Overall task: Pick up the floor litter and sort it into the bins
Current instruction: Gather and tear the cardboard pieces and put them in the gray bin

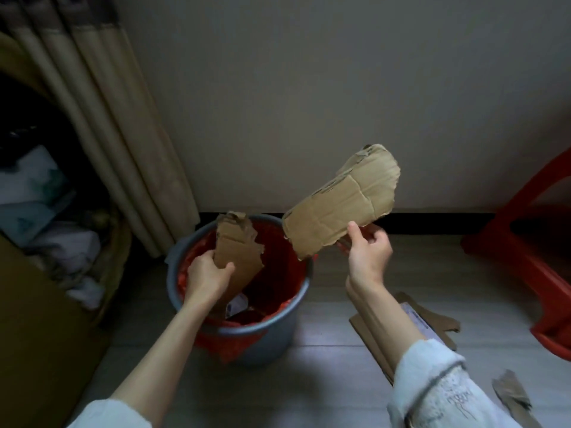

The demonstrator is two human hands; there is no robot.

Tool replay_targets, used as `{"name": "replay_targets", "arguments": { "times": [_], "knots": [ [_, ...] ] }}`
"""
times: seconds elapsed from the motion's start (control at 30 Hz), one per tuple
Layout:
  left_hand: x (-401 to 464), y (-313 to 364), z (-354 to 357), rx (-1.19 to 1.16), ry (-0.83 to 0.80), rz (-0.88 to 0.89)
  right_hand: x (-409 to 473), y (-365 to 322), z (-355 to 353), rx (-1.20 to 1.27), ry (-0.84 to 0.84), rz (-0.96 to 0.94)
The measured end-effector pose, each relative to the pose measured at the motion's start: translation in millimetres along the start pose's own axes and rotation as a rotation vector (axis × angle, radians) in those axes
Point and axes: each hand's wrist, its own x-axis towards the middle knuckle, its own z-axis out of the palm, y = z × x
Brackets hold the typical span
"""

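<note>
Sleeves, pale and soft, sit at the bottom of the frame, and my two bare arms reach up from them. My left hand (207,274) has its fingers and thumb curled round a small torn piece of brown cardboard (238,250). I hold it standing up, low end down inside the round grey bin with the red bag liner (278,327), so I think it is about to drop in. My right hand (367,253) pinches the bottom edge of a long torn strip of brown cardboard (343,205). That strip is up in the air, tilted toward the upper right, just beside the bin's rim, likely waiting its turn.

Inside the bin I see the red bag, some dark stuff and one small white scrap with print on it. I cannot tell what the scrap is.

More flat brown cardboard pieces (432,319) lie on the pale floor at lower right, under my right arm. One more brown scrap (513,393) lies near the bottom right corner. A red plastic stool (525,242) stands at the right edge.
</note>
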Motion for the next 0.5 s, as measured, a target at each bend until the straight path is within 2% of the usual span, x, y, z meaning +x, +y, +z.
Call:
{"name": "replay_targets", "arguments": {
  "times": [0.13,0.3,0.5],
  "knots": [
    [2,-21,1,0.071,-0.100,-0.040,-14,8,14,-0.080,-0.088,-0.010],
    [10,-28,10,0.073,-0.049,-0.037,-24,9,21,-0.205,-0.177,-0.115],
    [19,-30,18,0.160,-0.127,0.052,-23,11,20,-0.421,-0.282,-0.224]
  ]
}}
